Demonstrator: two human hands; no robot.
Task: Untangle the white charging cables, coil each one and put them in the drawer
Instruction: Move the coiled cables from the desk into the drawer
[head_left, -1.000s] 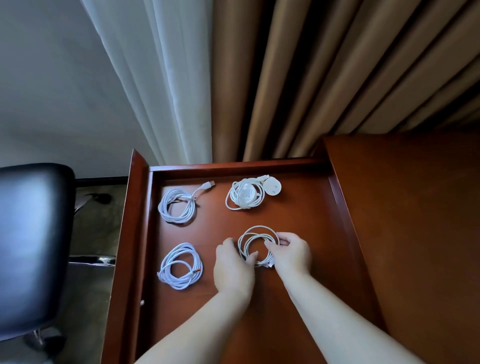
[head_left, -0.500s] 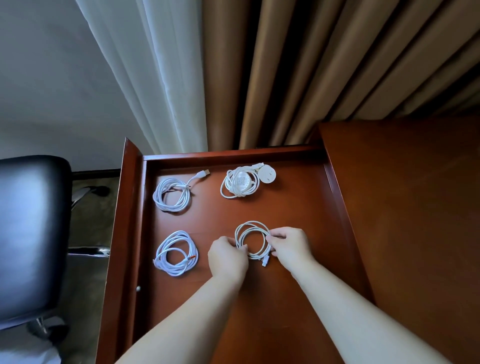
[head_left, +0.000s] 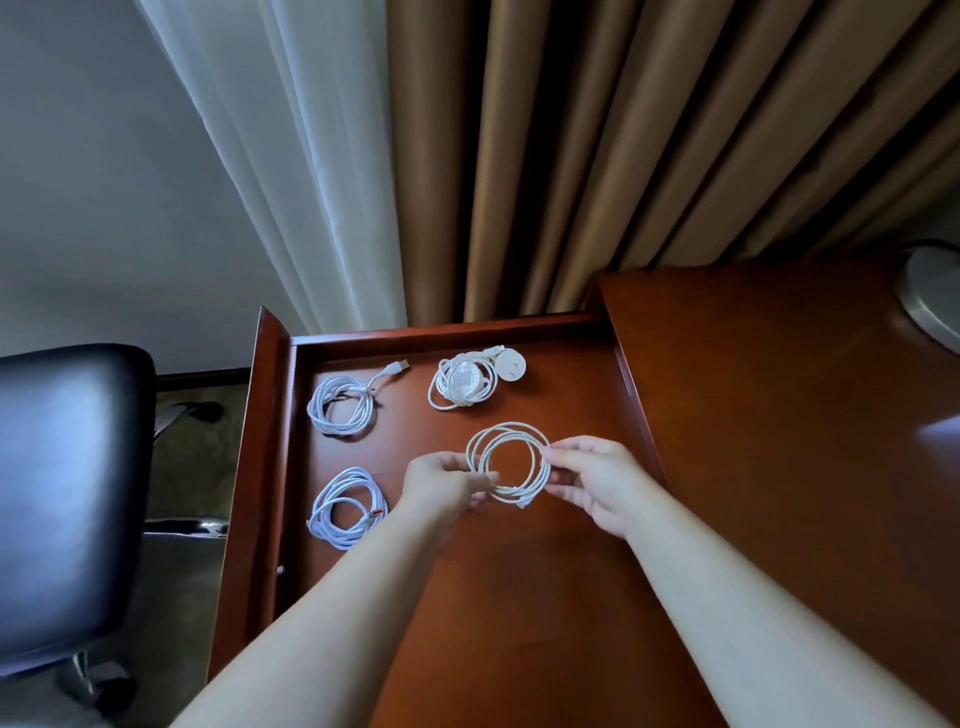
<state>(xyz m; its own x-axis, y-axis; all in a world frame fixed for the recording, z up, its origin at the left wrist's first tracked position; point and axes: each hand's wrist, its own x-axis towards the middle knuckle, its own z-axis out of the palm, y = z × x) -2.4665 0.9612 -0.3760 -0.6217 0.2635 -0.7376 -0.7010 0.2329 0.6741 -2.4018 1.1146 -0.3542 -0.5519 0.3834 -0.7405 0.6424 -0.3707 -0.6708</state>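
Observation:
An open reddish wooden drawer (head_left: 270, 415) holds several coiled white cables. One coil with a USB plug (head_left: 340, 405) lies at the back left. A coil with round white charger pucks (head_left: 467, 379) lies at the back middle. A coil with an orange-tipped plug (head_left: 345, 506) lies at the front left. My left hand (head_left: 441, 488) pinches the lower left side of a thin coiled cable (head_left: 511, 460), and my right hand (head_left: 597, 478) pinches its right side. The coil is held over the drawer floor; whether it touches the floor I cannot tell.
The wooden desk top (head_left: 779, 415) runs along the drawer's right side, with a round metal lamp base (head_left: 935, 296) at its far right edge. A black padded chair (head_left: 62, 493) stands left of the drawer. Curtains (head_left: 467, 156) hang behind.
The coil between my hands looks wider and rounder than before. Both hands have stayed on it, with my left fingers shifted to its lower left edge. The camera has tilted up slightly.

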